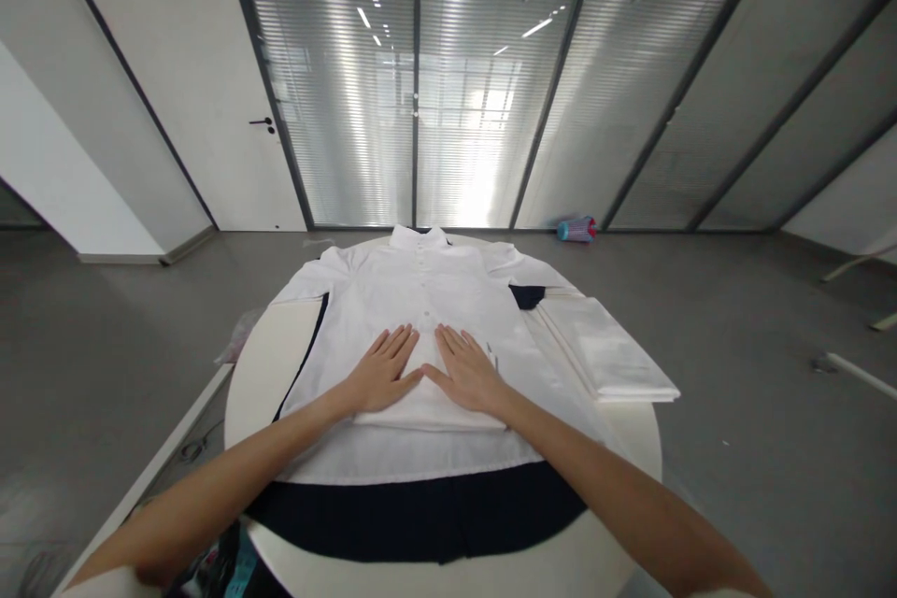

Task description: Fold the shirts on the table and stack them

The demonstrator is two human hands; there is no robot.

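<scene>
The left hand (382, 376) and right hand (468, 376) lie spread flat on the shirt (420, 285); navy cloth (420, 523) shows on their near side, folded cloth (620, 350) to their right.

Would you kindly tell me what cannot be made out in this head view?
Head view: the white fabric directly beneath the left hand and right hand, hidden by them.
Head view: most of the dark fabric, covered by the white shirt.
Head view: the table's nearest rim, cut off by the bottom edge.
Head view: what the blue-and-red object is, too small and blurred.
</scene>
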